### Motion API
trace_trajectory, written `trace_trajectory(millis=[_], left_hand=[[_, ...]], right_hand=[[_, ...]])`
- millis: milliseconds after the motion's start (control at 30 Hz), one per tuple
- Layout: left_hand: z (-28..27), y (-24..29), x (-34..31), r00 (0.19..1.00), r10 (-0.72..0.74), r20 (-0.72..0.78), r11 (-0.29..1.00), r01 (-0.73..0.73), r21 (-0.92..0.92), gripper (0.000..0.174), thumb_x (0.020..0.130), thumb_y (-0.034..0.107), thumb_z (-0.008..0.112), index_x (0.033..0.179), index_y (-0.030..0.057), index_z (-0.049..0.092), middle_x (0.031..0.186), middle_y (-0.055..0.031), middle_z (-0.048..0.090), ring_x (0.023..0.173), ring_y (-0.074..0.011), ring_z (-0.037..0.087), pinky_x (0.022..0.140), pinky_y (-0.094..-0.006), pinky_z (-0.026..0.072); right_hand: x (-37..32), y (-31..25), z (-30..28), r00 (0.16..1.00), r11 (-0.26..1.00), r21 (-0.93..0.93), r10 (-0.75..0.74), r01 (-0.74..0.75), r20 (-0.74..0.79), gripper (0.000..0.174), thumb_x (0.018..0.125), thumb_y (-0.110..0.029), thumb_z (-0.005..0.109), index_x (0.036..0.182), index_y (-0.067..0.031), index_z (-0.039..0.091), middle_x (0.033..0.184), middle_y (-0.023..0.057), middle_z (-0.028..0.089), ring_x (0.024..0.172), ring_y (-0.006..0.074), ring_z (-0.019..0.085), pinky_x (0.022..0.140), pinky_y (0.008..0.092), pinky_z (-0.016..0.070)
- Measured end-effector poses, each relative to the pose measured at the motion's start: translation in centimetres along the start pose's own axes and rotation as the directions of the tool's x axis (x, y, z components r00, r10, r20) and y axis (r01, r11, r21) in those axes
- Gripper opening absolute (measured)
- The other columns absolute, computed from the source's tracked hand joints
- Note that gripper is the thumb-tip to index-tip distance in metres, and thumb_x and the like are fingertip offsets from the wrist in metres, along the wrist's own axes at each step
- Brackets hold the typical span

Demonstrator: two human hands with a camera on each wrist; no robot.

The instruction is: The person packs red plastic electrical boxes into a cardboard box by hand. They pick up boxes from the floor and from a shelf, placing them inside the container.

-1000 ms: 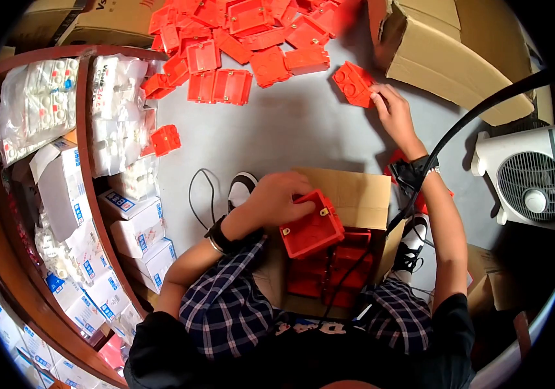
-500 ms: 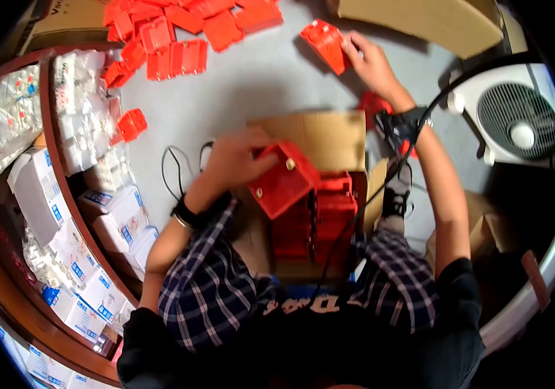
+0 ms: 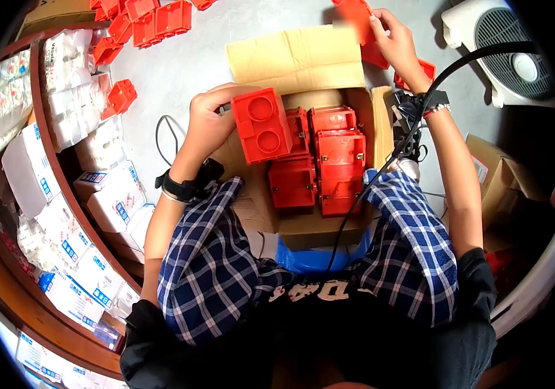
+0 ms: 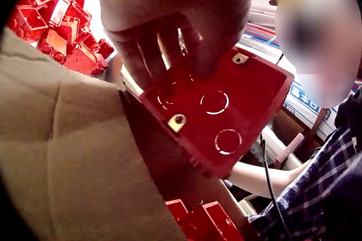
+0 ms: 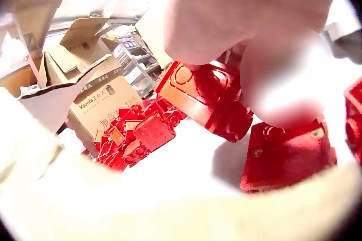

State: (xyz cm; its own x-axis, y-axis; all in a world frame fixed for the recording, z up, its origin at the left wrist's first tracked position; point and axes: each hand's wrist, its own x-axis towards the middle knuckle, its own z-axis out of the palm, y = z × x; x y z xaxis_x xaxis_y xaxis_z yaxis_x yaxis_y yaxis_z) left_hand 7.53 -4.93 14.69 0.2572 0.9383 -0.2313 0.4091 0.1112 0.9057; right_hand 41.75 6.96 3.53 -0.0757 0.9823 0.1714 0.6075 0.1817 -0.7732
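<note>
While hands (image 3: 214, 120) (image 3: 399, 48) grip red boxes (image 3: 262, 126) (image 3: 355, 21), left box's long axis runs fore-aft.

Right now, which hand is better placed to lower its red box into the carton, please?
Probably the left hand: its red box is at the open carton, while the right hand is farther out.

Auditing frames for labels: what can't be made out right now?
Brown cardboard box, lower contents, if any: head view, hidden by red plastic boxes.
Right-held red plastic box: head view, blurred, cut by top edge.
Left hand, fingertips: head view, behind left-held red plastic box.
Red plastic pile: head view, far end cut by top edge.
</note>
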Motion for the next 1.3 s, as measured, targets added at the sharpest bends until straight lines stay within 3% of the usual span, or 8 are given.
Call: trace_trajectory(millis=[133,233,333,400,700,967,1100,1300], left_hand=[[0.6,1.1,-0.5,0.990,0.127,0.055,0.988,-0.131,0.084,0.026,0.079,-0.009,0.064,0.101,0.0021,0.073,0.103,-0.0106,0.072,0.094,-0.0195,0.067,0.083,-0.0287,0.0516],[1.5,0.6,-1.0,0.966,0.257,0.018,0.940,-0.254,0.229,0.026,0.076,-0.006,0.067,0.099,0.0054,0.075,0.098,-0.0075,0.074,0.085,-0.0196,0.070,0.077,-0.0281,0.0548],[1.3,1.3,-0.6,0.950,0.311,0.007,0.898,-0.297,0.324,0.028,0.074,-0.007,0.066,0.097,0.0064,0.074,0.092,-0.0079,0.073,0.077,-0.0222,0.067,0.070,-0.0292,0.0542],[1.4,2.6,-1.1,0.903,0.423,0.079,0.754,-0.399,0.522,0.029,0.072,-0.009,0.064,0.096,0.0067,0.073,0.086,-0.0091,0.071,0.071,-0.0242,0.063,0.065,-0.0317,0.0531],[3.2,1.7,-0.7,0.944,0.240,0.225,0.782,-0.326,0.531,0.028,0.075,-0.001,0.066,0.101,0.0071,0.071,0.085,-0.0098,0.068,0.076,-0.0284,0.062,0.070,-0.0365,0.0521],[5.5,-1.4,-0.6,0.927,0.162,0.339,0.662,-0.356,0.659,0.026,0.085,0.011,0.062,0.110,0.0075,0.065,0.092,-0.0096,0.066,0.085,-0.0297,0.060,0.075,-0.0388,0.0516],[5.5,-1.9,-0.5,0.920,0.246,0.304,0.698,-0.386,0.603,0.031,0.087,0.014,0.061,0.117,0.0051,0.060,0.096,-0.0140,0.065,0.090,-0.0328,0.061,0.078,-0.0405,0.0517],[6.0,-1.3,0.3,0.940,-0.014,0.340,0.717,-0.227,0.659,0.036,0.088,0.018,0.058,0.121,0.0034,0.058,0.102,-0.0195,0.066,0.093,-0.0378,0.064,0.079,-0.0445,0.0526]], right_hand=[[-2.2,0.6,-0.3,0.994,0.989,0.106,0.105,-0.100,-0.041,0.023,0.096,-0.024,0.058,0.107,-0.0044,0.064,0.085,0.0106,0.070,0.075,0.0186,0.067,0.070,0.0308,0.0512],[-4.3,1.2,-0.8,0.988,0.983,0.120,0.146,-0.141,-0.039,0.025,0.097,-0.023,0.058,0.106,-0.0011,0.063,0.079,0.0027,0.065,0.073,0.0085,0.058,0.067,0.0255,0.0472],[-3.8,2.3,0.0,0.996,0.973,0.217,0.082,-0.073,-0.036,0.026,0.097,-0.023,0.057,0.105,0.0007,0.062,0.077,0.0016,0.062,0.072,0.0087,0.057,0.068,0.0258,0.0464],[-4.4,2.8,-0.3,0.993,0.974,0.203,0.109,-0.098,-0.044,0.026,0.097,-0.023,0.056,0.105,0.0012,0.062,0.076,0.0009,0.059,0.072,0.0087,0.056,0.067,0.0261,0.0463],[-3.7,2.0,0.2,0.991,0.987,0.129,0.108,-0.098,-0.079,0.027,0.096,-0.024,0.057,0.105,0.0009,0.063,0.076,0.0043,0.064,0.071,0.0111,0.059,0.068,0.0279,0.0485],[-4.3,1.4,0.2,0.989,0.990,0.023,0.138,-0.137,-0.053,0.026,0.095,-0.024,0.059,0.105,-0.0010,0.064,0.078,0.0064,0.067,0.072,0.0117,0.062,0.065,0.0279,0.0487],[-4.6,1.5,0.4,0.991,0.995,0.064,0.087,-0.081,-0.097,0.026,0.095,-0.024,0.059,0.106,-0.0001,0.064,0.076,0.0047,0.065,0.071,0.0105,0.060,0.065,0.0271,0.0481],[-4.7,1.4,0.1,0.995,0.996,0.065,0.073,-0.069,-0.066,0.026,0.096,-0.023,0.059,0.107,0.0001,0.063,0.076,0.0036,0.064,0.071,0.0097,0.059,0.064,0.0267,0.0477]])
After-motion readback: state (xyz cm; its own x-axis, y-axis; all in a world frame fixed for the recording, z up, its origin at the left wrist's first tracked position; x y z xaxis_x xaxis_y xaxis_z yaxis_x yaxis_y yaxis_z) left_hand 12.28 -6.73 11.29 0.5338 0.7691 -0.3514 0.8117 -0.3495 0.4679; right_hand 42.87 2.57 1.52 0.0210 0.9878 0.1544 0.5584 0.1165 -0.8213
